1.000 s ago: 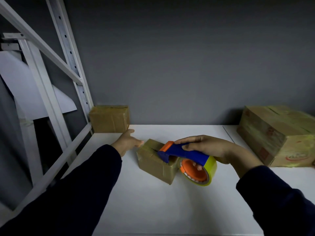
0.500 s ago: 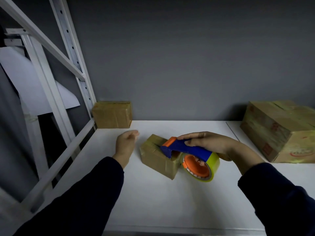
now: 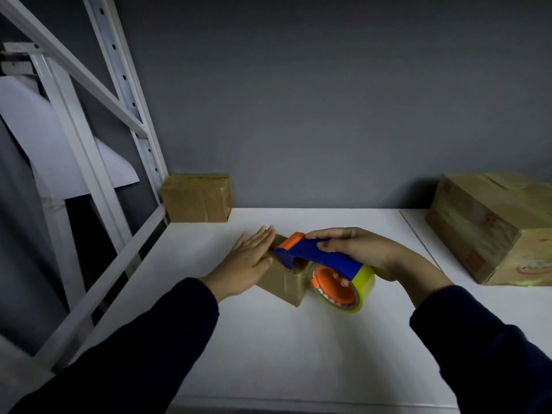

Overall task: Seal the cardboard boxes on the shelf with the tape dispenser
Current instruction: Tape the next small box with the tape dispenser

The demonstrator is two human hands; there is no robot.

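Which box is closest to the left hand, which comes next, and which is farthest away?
1. The small box, right under the left hand, which rests flat on it.
2. The corner box, at the back left.
3. The big box, far off on the right side.

My left hand (image 3: pixel 248 264) lies flat on the small box (image 3: pixel 283 282) while my right hand (image 3: pixel 367 249) holds the dispenser (image 3: pixel 325 258) to it.

On my feed the small box sits mid-shelf (image 3: pixel 298 354), turned at an angle. My left fingers are straight across its left top edge. My right fingers curl round the blue handle, and the orange nose rests on the box top. The yellow roll (image 3: pixel 366 283) hangs just beside the box's right side. A back box (image 3: pixel 197 198) stands in the left corner by the white frame (image 3: pixel 128 94). A big box (image 3: pixel 490 231) sits far right. Both are well apart from my hands, and a grey wall (image 3: pixel 328 115) is behind.
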